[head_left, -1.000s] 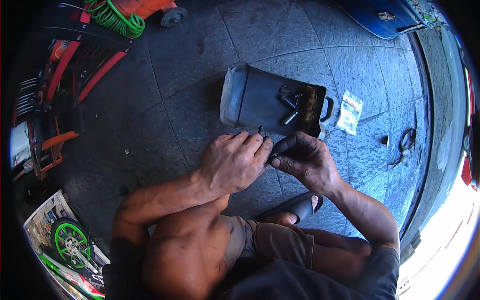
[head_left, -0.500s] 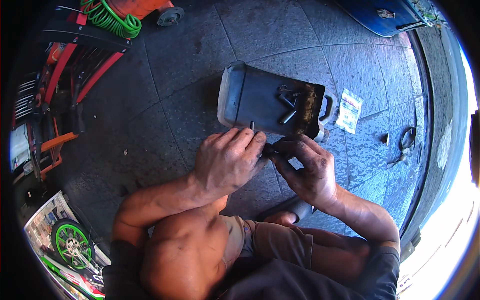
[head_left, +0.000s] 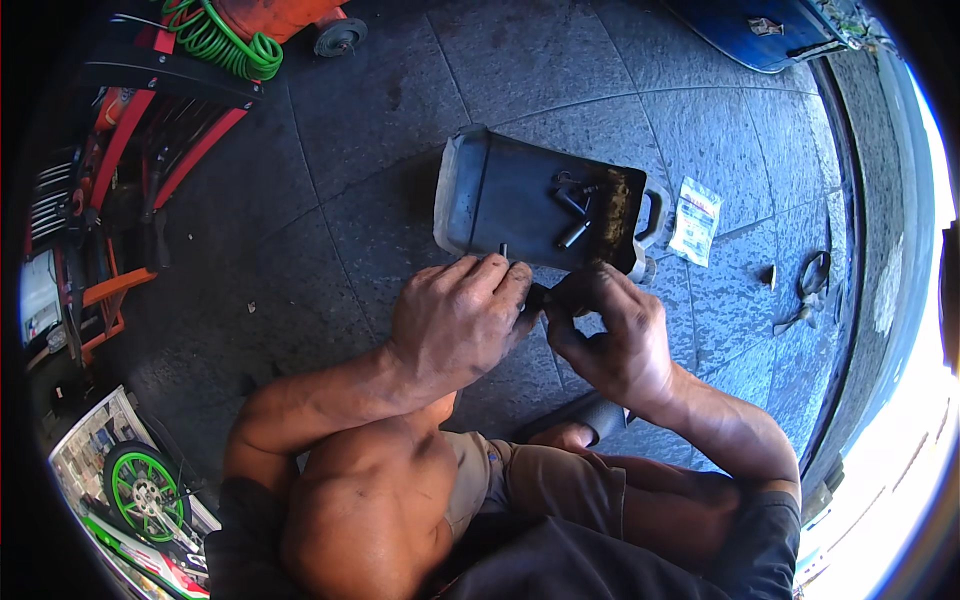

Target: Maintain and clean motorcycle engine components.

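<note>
Compared with a second ago, in the head view, a slim rod pokes further out of the left hand, curled firmly around it and hiding the rest. Fingertips of the right hand bend together beside it; whether they grip anything, I cannot tell. Just beyond, a cut-open container holds loose metal parts, near a white packet.

The left hand of the person before me holds a thin metal rod, one end projecting toward twelve o'clock; the right hand pinches a small dark part just beside it. Clocked from these hands, a cut-open jug containing loose metal parts lies at twelve, a packet at two, a green coiled hose at ten.
</note>
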Demonstrator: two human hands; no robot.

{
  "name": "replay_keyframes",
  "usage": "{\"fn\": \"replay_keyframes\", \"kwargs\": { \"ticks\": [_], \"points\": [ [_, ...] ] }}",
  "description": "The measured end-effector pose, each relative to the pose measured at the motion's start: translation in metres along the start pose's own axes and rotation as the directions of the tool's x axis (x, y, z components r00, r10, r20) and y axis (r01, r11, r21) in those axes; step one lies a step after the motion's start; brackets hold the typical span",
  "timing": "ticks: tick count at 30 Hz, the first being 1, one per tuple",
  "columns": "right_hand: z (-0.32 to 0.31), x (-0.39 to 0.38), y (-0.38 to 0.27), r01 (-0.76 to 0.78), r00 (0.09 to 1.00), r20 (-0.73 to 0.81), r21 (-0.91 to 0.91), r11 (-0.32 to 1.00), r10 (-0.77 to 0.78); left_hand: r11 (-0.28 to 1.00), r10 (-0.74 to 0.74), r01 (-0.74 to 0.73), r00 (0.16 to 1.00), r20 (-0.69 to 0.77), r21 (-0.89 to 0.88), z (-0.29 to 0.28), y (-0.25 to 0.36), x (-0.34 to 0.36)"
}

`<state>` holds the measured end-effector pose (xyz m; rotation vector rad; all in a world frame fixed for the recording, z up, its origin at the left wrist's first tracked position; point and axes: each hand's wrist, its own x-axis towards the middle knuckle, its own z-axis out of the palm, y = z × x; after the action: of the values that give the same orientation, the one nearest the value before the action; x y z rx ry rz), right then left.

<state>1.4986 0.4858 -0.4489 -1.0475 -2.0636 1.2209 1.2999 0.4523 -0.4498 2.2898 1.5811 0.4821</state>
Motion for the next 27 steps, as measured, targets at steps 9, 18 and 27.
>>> {"fn": "replay_keyframes", "kwargs": {
  "ticks": [9,18,27],
  "points": [
    [-0.013,0.000,0.000,-0.309,0.950,0.149,0.360,0.880,0.273,0.982,0.012,-0.001,0.998,0.057,-0.190,-0.001,-0.008,-0.003],
    [-0.019,0.008,0.003,0.025,0.983,0.175,0.120,0.992,-0.046,0.945,0.006,0.049,0.986,0.167,-0.324,-0.005,-0.010,-0.002],
    [-0.025,0.011,-0.001,-0.022,0.962,0.274,0.134,0.991,-0.015,0.930,0.031,0.044,0.980,0.196,-0.366,-0.006,-0.010,-0.004]
  ]
}}
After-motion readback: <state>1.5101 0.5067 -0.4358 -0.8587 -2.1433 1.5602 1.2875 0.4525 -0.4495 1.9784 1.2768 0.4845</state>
